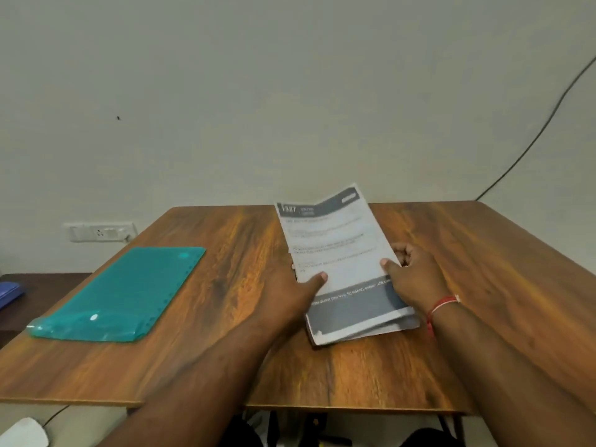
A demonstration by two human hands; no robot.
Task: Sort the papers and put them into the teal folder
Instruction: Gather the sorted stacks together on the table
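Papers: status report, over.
Left hand and right hand grip the papers, far end raised. Teal folder flat on table, left of papers, apart. Nothing between.

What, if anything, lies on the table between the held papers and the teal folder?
Nothing visible does. The left hand and right hand hold the papers; only bare table separates them from the teal folder.

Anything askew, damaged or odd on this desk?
The papers, held by the left hand and right hand, are not squared: lower sheets fan out at the near right corner, and the far end bends upward. The teal folder looks puffed at its near end. Nothing spilled.
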